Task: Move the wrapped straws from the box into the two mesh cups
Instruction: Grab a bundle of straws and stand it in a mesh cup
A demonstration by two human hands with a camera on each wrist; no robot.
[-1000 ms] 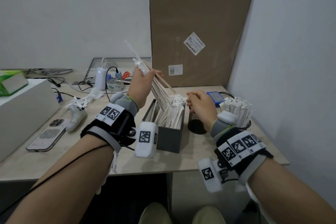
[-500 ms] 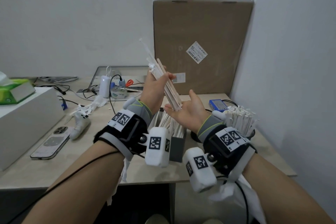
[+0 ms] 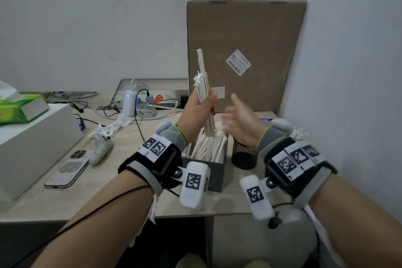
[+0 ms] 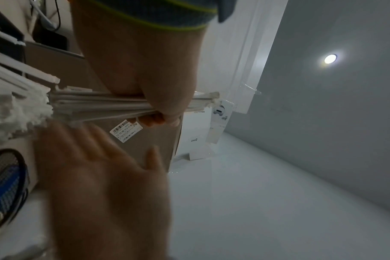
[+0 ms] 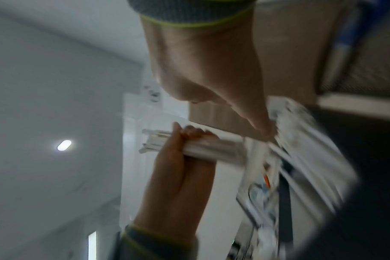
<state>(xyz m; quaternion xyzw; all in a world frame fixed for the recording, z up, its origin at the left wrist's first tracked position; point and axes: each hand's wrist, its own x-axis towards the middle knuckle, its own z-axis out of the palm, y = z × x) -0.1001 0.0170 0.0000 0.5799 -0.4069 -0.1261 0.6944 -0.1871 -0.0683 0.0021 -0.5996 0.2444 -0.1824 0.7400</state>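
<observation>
Your left hand (image 3: pixel 199 113) grips a bundle of wrapped straws (image 3: pixel 204 91), fingers and thumb curled round its middle; the bundle stands nearly upright above the dark box (image 3: pixel 214 172), one straw poking higher than the rest; more straws (image 3: pixel 208 146) lean inside that box. Your right hand (image 3: pixel 241 119) hangs just beside the bundle with fingers spread and relaxed, holding nothing; it is blurred, so you cannot tell whether a fingertip touches the straws. An empty-looking black mesh cup (image 3: pixel 243 156) stands just right of the box on the desk (image 3: pixel 121 178); the second mesh cup (image 3: pixel 299 134), filled with straws, sits mostly hidden behind your right wrist.
</observation>
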